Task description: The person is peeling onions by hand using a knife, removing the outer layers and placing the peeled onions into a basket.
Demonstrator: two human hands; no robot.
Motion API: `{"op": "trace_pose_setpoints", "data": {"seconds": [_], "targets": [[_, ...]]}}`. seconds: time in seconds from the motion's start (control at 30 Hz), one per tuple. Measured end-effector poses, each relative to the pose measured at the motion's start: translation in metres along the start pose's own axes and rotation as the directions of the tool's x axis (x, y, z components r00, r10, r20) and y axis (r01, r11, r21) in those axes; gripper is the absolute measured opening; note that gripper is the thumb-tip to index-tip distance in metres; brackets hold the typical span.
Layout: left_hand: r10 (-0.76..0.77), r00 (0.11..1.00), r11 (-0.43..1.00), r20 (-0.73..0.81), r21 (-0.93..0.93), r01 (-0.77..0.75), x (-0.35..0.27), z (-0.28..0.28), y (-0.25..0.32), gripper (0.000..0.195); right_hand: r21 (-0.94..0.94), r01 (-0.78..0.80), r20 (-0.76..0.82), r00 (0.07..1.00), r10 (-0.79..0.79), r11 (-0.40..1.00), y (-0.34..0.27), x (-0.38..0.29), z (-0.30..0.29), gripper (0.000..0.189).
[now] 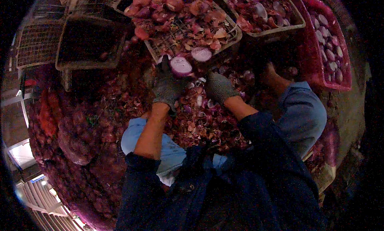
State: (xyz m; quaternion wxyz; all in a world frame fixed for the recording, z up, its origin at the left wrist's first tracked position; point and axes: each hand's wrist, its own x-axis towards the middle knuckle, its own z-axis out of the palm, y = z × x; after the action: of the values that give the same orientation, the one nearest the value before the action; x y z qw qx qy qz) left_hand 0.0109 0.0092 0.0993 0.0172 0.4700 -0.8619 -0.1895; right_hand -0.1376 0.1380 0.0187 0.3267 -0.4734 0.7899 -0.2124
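My left hand (pixel 169 85), in a grey knit glove with dark fingers, grips a halved red onion (pixel 181 66) whose ringed cut face is turned up. Behind its raised finger shows a pale piece, partly hidden. Just beyond, another onion half (pixel 201 54) lies at the near edge of a plastic crate (pixel 235 38). To the right, my right hand (pixel 221 85), gloved the same way, is held low over onion scraps with its fingers curled. Whether it holds anything is hidden in the dark. Between my legs spreads a heap of onion skins and trimmings (pixel 201 123).
Whole red onions (pixel 174 4) and loose skins fill the crate ahead. A second crate (pixel 277 29) holds onions and peel. Peeled onions (pixel 330 55) sit in a pink crate (pixel 345 78) at right. Mesh sacks (pixel 81 141) lie left, below a dark crate (pixel 87 67).
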Motion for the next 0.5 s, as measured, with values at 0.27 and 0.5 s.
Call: {"op": "trace_pose_setpoints", "data": {"seconds": [0.27,0.5], "targets": [[0.167,0.982,0.951,0.090,0.248,-0.184,0.015,-0.002,-0.010,0.092,0.200,-0.004,0.104,0.994,-0.017,0.980,-0.004,-0.002,-0.006,0.047],[-0.068,0.994,0.998,0.090,-0.004,0.069,0.018,0.015,-0.030,0.082,0.286,0.030,0.054,0.997,-0.048,0.958,0.025,0.021,0.022,0.050]]}}
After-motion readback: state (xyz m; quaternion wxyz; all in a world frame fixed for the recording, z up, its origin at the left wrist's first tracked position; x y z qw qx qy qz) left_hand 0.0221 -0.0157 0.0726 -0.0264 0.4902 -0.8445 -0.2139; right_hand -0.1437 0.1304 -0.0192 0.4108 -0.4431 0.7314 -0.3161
